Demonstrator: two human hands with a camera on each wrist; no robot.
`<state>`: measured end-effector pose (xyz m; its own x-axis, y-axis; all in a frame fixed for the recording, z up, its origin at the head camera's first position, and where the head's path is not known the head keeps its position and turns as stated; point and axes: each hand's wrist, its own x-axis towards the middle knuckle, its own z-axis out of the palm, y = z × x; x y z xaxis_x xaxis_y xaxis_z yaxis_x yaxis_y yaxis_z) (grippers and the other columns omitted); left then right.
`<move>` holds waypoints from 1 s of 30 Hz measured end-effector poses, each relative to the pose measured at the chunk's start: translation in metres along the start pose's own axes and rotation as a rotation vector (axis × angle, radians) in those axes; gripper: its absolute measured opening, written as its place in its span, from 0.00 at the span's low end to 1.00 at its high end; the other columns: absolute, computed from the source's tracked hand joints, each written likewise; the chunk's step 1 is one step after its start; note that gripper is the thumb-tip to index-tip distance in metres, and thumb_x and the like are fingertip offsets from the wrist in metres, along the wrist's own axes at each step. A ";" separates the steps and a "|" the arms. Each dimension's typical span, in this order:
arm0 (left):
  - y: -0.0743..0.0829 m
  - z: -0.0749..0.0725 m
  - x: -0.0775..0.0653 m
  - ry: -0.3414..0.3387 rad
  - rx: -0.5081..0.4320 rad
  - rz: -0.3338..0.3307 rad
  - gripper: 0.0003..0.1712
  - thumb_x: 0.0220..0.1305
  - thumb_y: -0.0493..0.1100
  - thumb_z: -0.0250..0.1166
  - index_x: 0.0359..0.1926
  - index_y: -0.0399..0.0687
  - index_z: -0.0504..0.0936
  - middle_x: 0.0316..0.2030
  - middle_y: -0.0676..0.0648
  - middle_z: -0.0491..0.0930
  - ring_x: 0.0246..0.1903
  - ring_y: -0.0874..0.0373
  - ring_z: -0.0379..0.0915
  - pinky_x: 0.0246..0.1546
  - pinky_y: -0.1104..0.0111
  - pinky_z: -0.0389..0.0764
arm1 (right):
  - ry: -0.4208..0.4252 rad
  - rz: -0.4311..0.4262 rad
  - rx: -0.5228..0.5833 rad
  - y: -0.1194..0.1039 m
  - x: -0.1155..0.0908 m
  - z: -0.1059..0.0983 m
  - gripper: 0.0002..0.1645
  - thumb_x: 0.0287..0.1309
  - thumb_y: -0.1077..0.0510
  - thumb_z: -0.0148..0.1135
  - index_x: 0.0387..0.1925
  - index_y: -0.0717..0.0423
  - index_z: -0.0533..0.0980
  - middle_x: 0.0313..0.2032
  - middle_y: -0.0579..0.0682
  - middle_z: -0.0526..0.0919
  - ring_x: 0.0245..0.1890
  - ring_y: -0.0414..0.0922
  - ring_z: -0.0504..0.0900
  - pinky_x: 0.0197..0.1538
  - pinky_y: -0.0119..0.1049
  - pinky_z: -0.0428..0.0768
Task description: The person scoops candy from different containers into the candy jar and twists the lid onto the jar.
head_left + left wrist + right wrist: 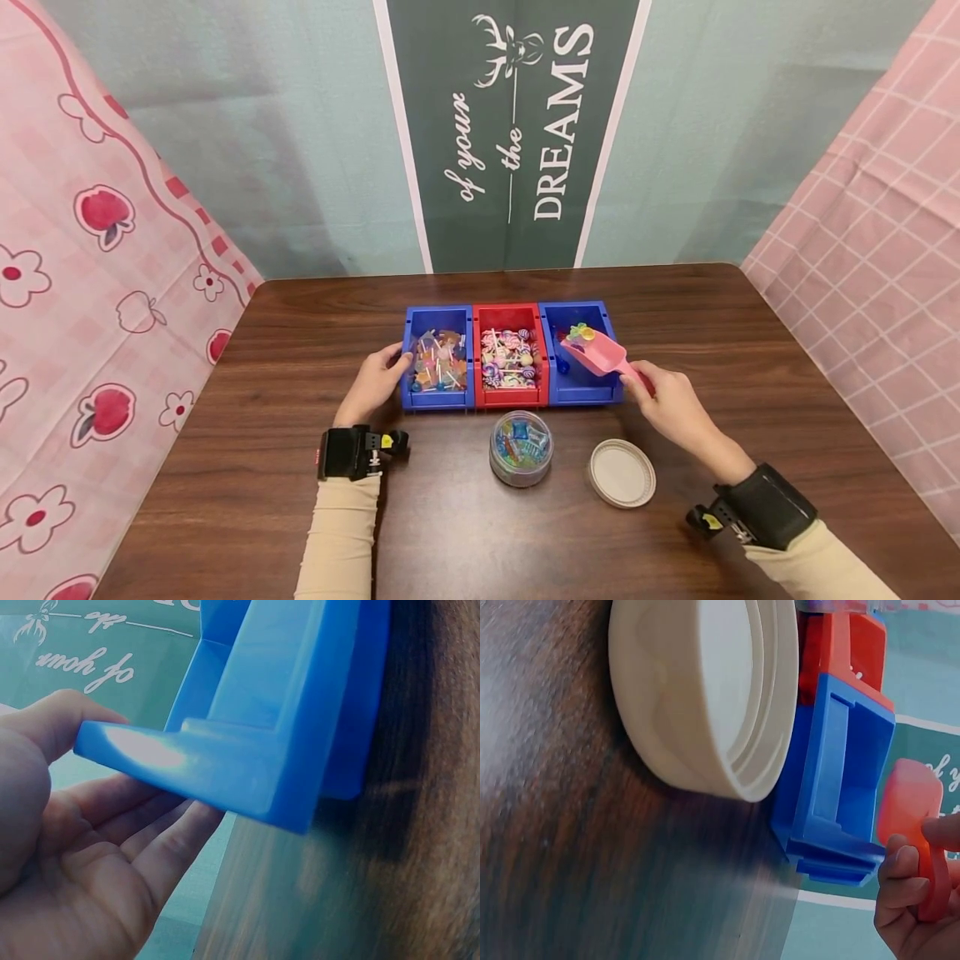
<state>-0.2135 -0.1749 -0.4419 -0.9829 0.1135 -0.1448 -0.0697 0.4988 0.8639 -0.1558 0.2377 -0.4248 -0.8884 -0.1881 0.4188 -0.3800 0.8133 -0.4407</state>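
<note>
My right hand [677,408] grips the handle of a pink scoop [606,357], held over the right blue bin [592,392]. Small yellow and green pieces [582,333] sit at the scoop's front end, and a few dark blue and red bits show beneath it in the bin. In the right wrist view the fingers curl round the scoop's handle [934,889]. My left hand [369,385] pinches the side wall of the left blue bin [438,400], thumb on one face and fingers on the other, as the left wrist view shows at the bin's wall [217,769].
Between the blue bins stands a red bin [512,398] of small lollipops; the left one holds mixed candy-like charms. In front is an uncapped clear jar [521,450] of blue and green pieces, with its cream lid [622,473] to the right. A printed curtain [300,167] hangs behind the table.
</note>
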 end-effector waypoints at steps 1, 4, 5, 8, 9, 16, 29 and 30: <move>0.000 0.000 0.000 0.001 -0.001 0.000 0.27 0.74 0.45 0.48 0.68 0.35 0.64 0.60 0.33 0.74 0.54 0.46 0.74 0.61 0.51 0.75 | -0.002 -0.004 -0.002 0.001 -0.001 -0.001 0.08 0.55 0.65 0.65 0.37 0.66 0.79 0.16 0.45 0.71 0.19 0.31 0.62 0.23 0.27 0.63; -0.001 0.000 0.001 0.004 -0.007 -0.004 0.27 0.74 0.45 0.48 0.68 0.35 0.64 0.60 0.33 0.74 0.54 0.46 0.74 0.61 0.51 0.75 | -0.012 -0.015 0.000 0.004 -0.003 -0.003 0.09 0.54 0.65 0.66 0.37 0.65 0.79 0.17 0.45 0.72 0.19 0.31 0.62 0.23 0.27 0.64; -0.001 0.000 0.001 0.004 -0.007 -0.004 0.27 0.74 0.45 0.48 0.68 0.35 0.65 0.60 0.33 0.75 0.54 0.46 0.74 0.61 0.52 0.75 | -0.016 -0.018 0.001 0.004 -0.003 -0.004 0.09 0.53 0.66 0.66 0.38 0.65 0.79 0.17 0.46 0.73 0.19 0.31 0.63 0.23 0.26 0.64; -0.002 0.001 0.002 0.004 -0.004 -0.004 0.27 0.74 0.46 0.48 0.68 0.35 0.65 0.60 0.33 0.75 0.53 0.47 0.75 0.61 0.52 0.76 | -0.034 -0.022 0.000 0.005 -0.006 -0.008 0.10 0.52 0.66 0.67 0.38 0.65 0.80 0.18 0.46 0.74 0.20 0.31 0.63 0.23 0.26 0.65; -0.002 0.001 0.002 0.006 -0.003 -0.004 0.27 0.74 0.46 0.48 0.68 0.35 0.65 0.60 0.33 0.75 0.53 0.47 0.75 0.61 0.52 0.76 | -0.040 -0.025 -0.002 0.005 -0.007 -0.009 0.11 0.51 0.66 0.67 0.38 0.65 0.80 0.18 0.46 0.75 0.20 0.31 0.63 0.23 0.26 0.65; -0.001 0.002 0.002 0.017 -0.004 -0.008 0.27 0.74 0.45 0.48 0.68 0.36 0.65 0.58 0.33 0.76 0.50 0.48 0.75 0.59 0.53 0.78 | -0.091 -0.066 0.022 0.002 -0.011 -0.020 0.12 0.53 0.65 0.67 0.41 0.65 0.80 0.19 0.44 0.74 0.21 0.29 0.63 0.23 0.25 0.64; 0.005 0.003 0.002 0.058 0.015 0.002 0.25 0.73 0.42 0.50 0.66 0.34 0.68 0.57 0.32 0.77 0.50 0.48 0.76 0.59 0.52 0.77 | -0.190 -0.171 0.119 -0.010 -0.012 -0.036 0.12 0.53 0.63 0.67 0.41 0.61 0.81 0.23 0.42 0.79 0.25 0.25 0.66 0.24 0.21 0.67; 0.005 0.003 0.002 0.062 0.017 0.004 0.25 0.73 0.42 0.50 0.66 0.33 0.68 0.57 0.32 0.77 0.50 0.47 0.76 0.59 0.52 0.77 | -0.201 -0.181 0.127 -0.011 -0.012 -0.036 0.12 0.53 0.63 0.67 0.41 0.61 0.81 0.23 0.41 0.80 0.25 0.25 0.67 0.25 0.21 0.68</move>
<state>-0.2156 -0.1694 -0.4396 -0.9919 0.0626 -0.1109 -0.0634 0.5128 0.8562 -0.1319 0.2509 -0.3959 -0.8318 -0.4392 0.3394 -0.5545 0.6837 -0.4745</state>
